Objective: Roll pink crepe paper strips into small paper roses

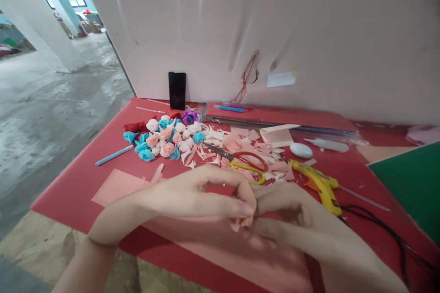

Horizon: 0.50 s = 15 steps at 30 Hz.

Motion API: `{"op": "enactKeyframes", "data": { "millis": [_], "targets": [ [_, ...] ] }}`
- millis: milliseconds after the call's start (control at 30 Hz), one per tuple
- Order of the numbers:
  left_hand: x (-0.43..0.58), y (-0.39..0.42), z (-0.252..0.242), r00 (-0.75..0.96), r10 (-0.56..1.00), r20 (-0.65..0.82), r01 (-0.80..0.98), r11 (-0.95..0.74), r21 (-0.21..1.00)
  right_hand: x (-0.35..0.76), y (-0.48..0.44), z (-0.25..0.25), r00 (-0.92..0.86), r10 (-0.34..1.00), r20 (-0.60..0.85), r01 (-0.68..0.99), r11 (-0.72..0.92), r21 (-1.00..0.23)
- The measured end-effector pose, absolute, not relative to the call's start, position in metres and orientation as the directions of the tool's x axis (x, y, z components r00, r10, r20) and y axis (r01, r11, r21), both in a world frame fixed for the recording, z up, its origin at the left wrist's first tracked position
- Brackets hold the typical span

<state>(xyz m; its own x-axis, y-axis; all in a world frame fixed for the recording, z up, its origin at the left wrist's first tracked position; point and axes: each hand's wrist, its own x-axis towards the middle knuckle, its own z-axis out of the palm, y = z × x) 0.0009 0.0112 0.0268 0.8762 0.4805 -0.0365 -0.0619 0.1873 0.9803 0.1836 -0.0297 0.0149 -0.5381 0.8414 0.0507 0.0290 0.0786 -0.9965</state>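
Observation:
My left hand [199,197] reaches in from the left, its thumb and fingers pinched on a small ruffled piece of pink crepe paper [235,226]. From the right, my right hand [295,213] meets it, fingers curled and pinching at the same paper, most of which the fingertips hide. Beneath both hands lies a large pink paper sheet [220,247]. Just beyond them are scissors [249,160] with red and yellow handles, resting on pink and white paper scraps [220,139]. A yellow hot glue gun [319,185] lies beside my right hand.
Paper roses [167,148] in white, pink, blue, red and purple are heaped at the back left. A black phone [177,90] leans on the white panel [309,18]. A blue pen [114,155], white oval object [301,150], green board [412,187] and black cable [374,217] lie on the red table.

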Motion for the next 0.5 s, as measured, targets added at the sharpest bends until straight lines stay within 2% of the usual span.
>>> {"op": "enactKeyframes", "data": {
  "millis": [167,367,500],
  "targets": [
    [0.0006,0.0099,0.0274,0.878,0.476,-0.04,-0.053,0.179,0.982,0.185,-0.0312,0.012,-0.531,0.847,0.006,0.067,0.049,-0.997],
    [-0.0021,0.0076,0.0264,0.844,0.53,0.081,-0.02,-0.119,0.993,0.1875,-0.0307,0.0093,-0.517,0.845,-0.139,0.138,-0.078,-0.987],
    [-0.0014,0.0083,0.0268,0.838,0.534,0.108,0.0,-0.197,0.98,0.1871,-0.0287,0.0047,-0.505,0.834,-0.222,0.115,-0.19,-0.975]
  ]
}}
